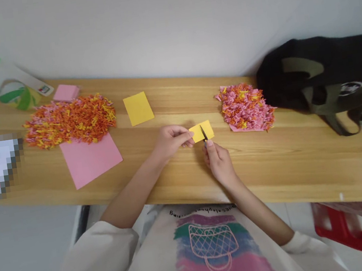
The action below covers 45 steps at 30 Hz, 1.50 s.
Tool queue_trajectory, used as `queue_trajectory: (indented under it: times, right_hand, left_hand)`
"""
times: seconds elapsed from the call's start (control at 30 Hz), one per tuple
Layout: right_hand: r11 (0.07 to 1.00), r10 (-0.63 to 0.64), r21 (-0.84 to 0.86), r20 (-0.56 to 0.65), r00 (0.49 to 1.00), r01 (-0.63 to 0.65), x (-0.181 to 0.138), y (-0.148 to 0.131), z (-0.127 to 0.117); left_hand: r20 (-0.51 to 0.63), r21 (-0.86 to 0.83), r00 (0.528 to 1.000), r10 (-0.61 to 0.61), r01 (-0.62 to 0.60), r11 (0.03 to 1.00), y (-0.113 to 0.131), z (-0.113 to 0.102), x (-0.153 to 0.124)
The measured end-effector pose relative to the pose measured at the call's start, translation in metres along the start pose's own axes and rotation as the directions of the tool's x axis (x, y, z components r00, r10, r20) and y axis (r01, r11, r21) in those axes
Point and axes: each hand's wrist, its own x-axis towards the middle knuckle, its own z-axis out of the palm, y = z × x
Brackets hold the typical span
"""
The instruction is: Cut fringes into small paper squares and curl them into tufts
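My left hand [175, 140] pinches the left end of a small yellow paper piece [196, 133] above the wooden table. In my right hand [218, 159] is a pair of scissors [204, 133], its dark blade lying across the yellow paper toward the right end. The scissors' handles are mostly hidden by my fingers. A square yellow sheet [138, 108] lies flat behind my left hand. To the right sits a heap of pink and orange paper shreds [246, 106] on a pink sheet.
A larger heap of shreds [73, 121] lies at the left, partly over a pink sheet [92, 159]. Behind it are a pink paper stack [66, 92] and a roll of tape [17, 95]. A black bag [323, 70] stands at the table's [289, 165] right end.
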Motion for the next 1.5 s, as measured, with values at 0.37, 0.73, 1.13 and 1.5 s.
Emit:
queue_trajectory:
  times: [0.37,0.73,1.13,1.5]
  right_hand:
    - [0.997,0.006,-0.077,0.029,1.000,-0.003,-0.002,-0.012,0.000]
    - [0.995,0.009,-0.096,0.140,0.990,0.004,-0.011,-0.029,0.022]
    - [0.972,0.095,0.196,0.175,0.980,-0.130,-0.019,-0.033,0.024]
    - [0.994,0.011,0.089,0.460,0.888,-0.058,0.004,-0.046,-0.021]
  left_hand:
    - [0.011,0.036,0.997,-0.078,0.077,0.996,0.007,0.000,-0.010]
    - [-0.160,0.007,0.976,-0.146,0.149,0.989,-0.005,-0.022,-0.047]
    - [-0.278,-0.054,0.957,-0.083,0.071,0.996,-0.017,-0.004,-0.059]
    - [-0.033,0.136,0.998,-0.053,0.057,0.989,0.007,-0.017,-0.066]
